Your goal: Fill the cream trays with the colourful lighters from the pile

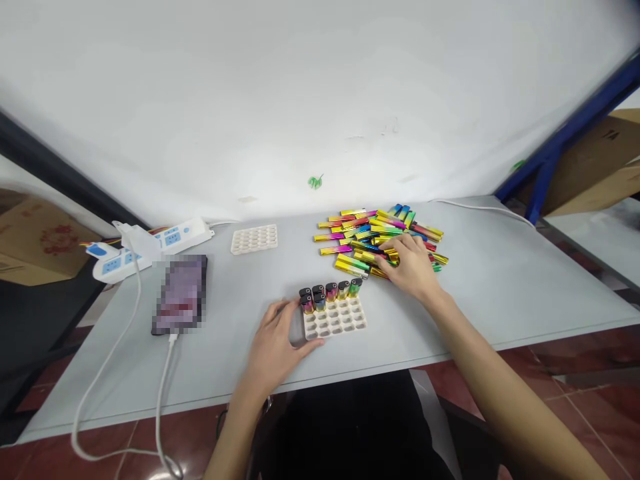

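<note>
Taking the slotted tray [342,324] as the middle of our clock, with twelve pointing to the wall [280,120], we had our left hand [273,343] at eight o'clock, thumb and fingers spread wide along the tray's left side. Seven black-capped pieces [331,291] stood in the tray: five filled its far row, and two sat in the next row, towards ten o'clock. At one o'clock a loose pile of shiny coloured pieces [327,237] lay on the grey table [425,327]. Our right hand [413,263] was at two o'clock, its fingertips among the pile's near pieces; we could not tell whether it gripped one. A second tray [254,239] lay between ten and eleven, a phone [180,293] near nine and a power strip [193,233] just before ten.
</note>
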`<state>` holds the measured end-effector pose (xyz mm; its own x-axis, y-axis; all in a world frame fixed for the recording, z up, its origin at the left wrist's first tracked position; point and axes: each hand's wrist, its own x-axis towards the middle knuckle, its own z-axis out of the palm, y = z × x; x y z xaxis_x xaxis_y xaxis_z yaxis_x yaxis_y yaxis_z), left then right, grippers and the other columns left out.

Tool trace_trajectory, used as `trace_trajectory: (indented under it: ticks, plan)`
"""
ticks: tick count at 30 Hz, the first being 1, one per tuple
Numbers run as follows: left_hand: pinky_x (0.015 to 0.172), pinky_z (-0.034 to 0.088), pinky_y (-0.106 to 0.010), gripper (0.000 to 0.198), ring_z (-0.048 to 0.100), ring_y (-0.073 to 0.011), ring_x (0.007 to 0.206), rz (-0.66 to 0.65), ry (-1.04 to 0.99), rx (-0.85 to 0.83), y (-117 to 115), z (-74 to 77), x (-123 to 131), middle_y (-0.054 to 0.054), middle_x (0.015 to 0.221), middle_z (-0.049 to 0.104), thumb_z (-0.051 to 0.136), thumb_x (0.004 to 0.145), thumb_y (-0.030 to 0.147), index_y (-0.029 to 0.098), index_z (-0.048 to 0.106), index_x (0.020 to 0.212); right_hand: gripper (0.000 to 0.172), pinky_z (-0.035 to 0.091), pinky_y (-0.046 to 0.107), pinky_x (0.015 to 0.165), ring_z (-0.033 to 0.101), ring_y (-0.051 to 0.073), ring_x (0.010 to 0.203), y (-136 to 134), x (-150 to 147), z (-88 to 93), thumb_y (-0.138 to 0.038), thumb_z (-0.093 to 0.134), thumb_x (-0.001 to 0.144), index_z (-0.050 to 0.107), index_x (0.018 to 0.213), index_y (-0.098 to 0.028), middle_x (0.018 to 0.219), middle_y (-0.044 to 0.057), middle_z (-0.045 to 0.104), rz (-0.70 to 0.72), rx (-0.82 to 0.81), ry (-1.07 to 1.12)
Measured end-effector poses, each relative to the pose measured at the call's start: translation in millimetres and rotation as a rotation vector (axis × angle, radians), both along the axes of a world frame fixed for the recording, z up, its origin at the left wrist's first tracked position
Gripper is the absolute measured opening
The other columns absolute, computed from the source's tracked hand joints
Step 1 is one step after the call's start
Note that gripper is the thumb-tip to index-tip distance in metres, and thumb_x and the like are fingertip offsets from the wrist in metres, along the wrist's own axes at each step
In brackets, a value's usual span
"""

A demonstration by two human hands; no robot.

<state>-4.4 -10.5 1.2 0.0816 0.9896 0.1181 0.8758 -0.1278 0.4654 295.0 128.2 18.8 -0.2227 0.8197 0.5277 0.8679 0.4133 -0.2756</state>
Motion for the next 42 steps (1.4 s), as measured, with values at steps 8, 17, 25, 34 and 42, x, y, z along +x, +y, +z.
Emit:
trace_trajectory:
  ticks: [8, 17, 25, 34, 42]
  plan:
    - [0.104, 0.046, -0.046, 0.072, 0.051, -0.0307, 0.125, 0.013, -0.014, -0.017, 1, -0.7, 0, -0.009, 0.131, 0.054, 0.071, 0.076, 0.057, 0.025, 0.045, 0.135, 0.019, 0.042, 0.051, 0.09, 0.048, 0.034, 0.107, -22, 12, -17.6, -0.038, 0.065, 0.083, 0.068, 0.093, -0.021, 0.11, 0.012, 0.06, -0.091, 0.002, -0.049]
    - [0.103, 0.046, -0.047, 0.073, 0.049, -0.0314, 0.127, 0.007, 0.008, -0.015, 0, -0.8, 0, -0.009, 0.13, 0.055, 0.069, 0.078, 0.058, 0.026, 0.042, 0.138, 0.019, 0.048, 0.046, 0.092, 0.062, 0.025, 0.105, -24, 4, 3.6, -0.039, 0.069, 0.083, 0.062, 0.087, -0.022, 0.106, 0.007, 0.067, 0.14, -0.22, 0.684]
    - [0.104, 0.045, -0.047, 0.072, 0.049, -0.0313, 0.127, 0.016, -0.009, -0.041, 0, 0.6, 0, -0.01, 0.131, 0.052, 0.068, 0.078, 0.058, 0.025, 0.043, 0.137, 0.029, 0.051, 0.029, 0.059, 0.062, 0.014, 0.06, -24, -28, 9.5, -0.048, 0.063, 0.088, 0.045, 0.094, -0.026, 0.075, -0.004, 0.065, 0.339, -0.636, 1.252]
    - [0.104, 0.046, -0.047, 0.069, 0.052, -0.0311, 0.125, 0.032, -0.038, -0.031, 0, 1.2, 0, -0.009, 0.13, 0.051, 0.071, 0.076, 0.056, 0.027, 0.046, 0.133, 0.03, 0.02, 0.024, 0.043, 0.024, 0.009, 0.044, -31, -34, 1.5, -0.054, 0.057, 0.09, 0.048, 0.086, -0.025, 0.056, -0.008, 0.034, 0.335, -0.727, 1.298]
    - [0.101, 0.048, -0.048, 0.069, 0.054, -0.0314, 0.122, 0.036, -0.019, -0.037, 1, 1.7, 1, -0.01, 0.13, 0.051, 0.072, 0.075, 0.056, 0.026, 0.047, 0.132, 0.064, 0.015, 0.029, 0.042, 0.017, 0.01, 0.041, -31, -35, -1.3, -0.07, 0.039, 0.089, 0.032, 0.046, -0.023, 0.042, -0.004, 0.021, 0.24, -0.796, 1.3]
